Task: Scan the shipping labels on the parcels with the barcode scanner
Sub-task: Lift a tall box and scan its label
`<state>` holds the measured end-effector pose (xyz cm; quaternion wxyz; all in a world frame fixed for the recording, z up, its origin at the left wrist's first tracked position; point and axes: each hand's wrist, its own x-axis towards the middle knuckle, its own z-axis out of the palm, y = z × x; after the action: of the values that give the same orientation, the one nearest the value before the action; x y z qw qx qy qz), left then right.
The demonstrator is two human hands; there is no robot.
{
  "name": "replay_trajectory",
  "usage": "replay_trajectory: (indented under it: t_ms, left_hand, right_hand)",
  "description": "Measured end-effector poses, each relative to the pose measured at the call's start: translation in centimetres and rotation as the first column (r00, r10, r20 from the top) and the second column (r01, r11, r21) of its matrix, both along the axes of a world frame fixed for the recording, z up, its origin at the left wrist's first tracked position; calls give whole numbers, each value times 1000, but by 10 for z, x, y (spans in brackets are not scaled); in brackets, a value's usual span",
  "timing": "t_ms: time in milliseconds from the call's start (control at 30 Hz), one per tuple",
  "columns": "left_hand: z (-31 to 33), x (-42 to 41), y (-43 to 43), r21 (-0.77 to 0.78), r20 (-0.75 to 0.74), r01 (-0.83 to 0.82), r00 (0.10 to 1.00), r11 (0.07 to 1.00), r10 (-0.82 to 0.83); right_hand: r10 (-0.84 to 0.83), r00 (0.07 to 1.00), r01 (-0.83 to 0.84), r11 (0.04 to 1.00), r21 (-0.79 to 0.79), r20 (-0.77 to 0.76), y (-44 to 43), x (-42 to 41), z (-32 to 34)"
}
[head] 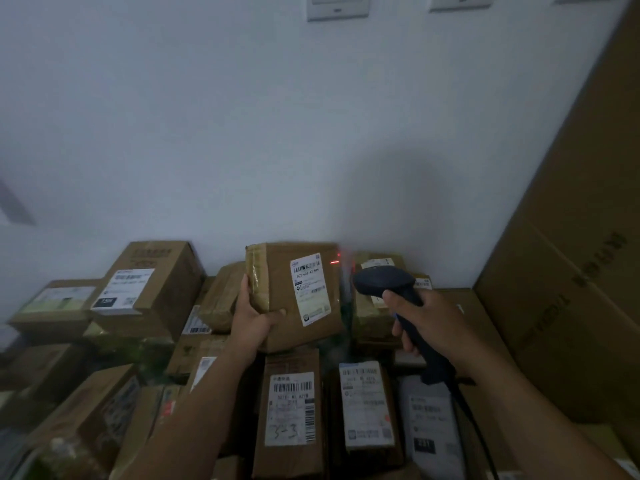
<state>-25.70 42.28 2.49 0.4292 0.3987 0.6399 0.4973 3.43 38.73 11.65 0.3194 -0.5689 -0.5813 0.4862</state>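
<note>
- Left hand (pixel 254 315) grips a brown cardboard parcel (pixel 277 271) by its taped left edge. Fingers curl round the edge and the thumb presses the front face near the lower corner.
- The parcel is held upright in front of the pile, front face toward the camera. Can't tell if its bottom edge touches the box below.
- A white shipping label (pixel 310 289) with barcodes sits slightly skewed on the parcel's front face, just right of the left thumb.
- Right hand (pixel 426 317) is wrapped round the handle of a dark handheld barcode scanner (pixel 384 280), index finger on the front of the handle under the head.
- The scanner head is just right of the held parcel, aimed at it.
- A short red scan line (pixel 334 262) falls on the parcel's upper right, beside the label's top corner and not across the barcode.
- A black cable (pixel 467 407) runs down from the handle base along the right forearm.
- Below the left hand lies a long cardboard box with white label (pixel 291 410).
- Between the hands and lower is a second labelled box (pixel 369 407).
- Below the right hand is a grey plastic mailer bag (pixel 429 420).
- Left of the left hand is a bigger cardboard box (pixel 149 285), labelled.
- Right of the right hand stands a tall brown carton (pixel 571 271) with dark print.
- Beyond both hands is a white wall (pixel 242 133) with white switch plates (pixel 337 6) at the top.
</note>
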Motion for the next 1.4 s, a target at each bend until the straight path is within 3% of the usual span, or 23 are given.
replay_trajectory:
  t_ms: [533,733,933,1200,1300,1400]
  left_hand:
    - [7,-4,-3,-51,-37,17,999,999,-19]
    - [-2,4,14,-82,3,44,999,996,-44]
    - [-12,21,52,-211,-56,67,995,975,-81]
    - [-20,31,94,-446,-227,25,964,895,-140]
    - [-31,26,100,-424,-305,14,939,906,-157]
    - [-43,21,97,-410,-252,30,957,912,-145]
  right_hand:
    - [44,999,-44,999,20,5,4,-6,0]
    - [-35,999,35,999,21,-42,13,-1,-14]
    - [-189,975,191,982,3,-120,32,2,-41]
    - [-229,972,230,973,5,-46,59,1,-77]
    - [-228,973,227,974,-20,-37,63,1,-89]
    - [-240,970,239,971,-27,-36,63,0,-92]
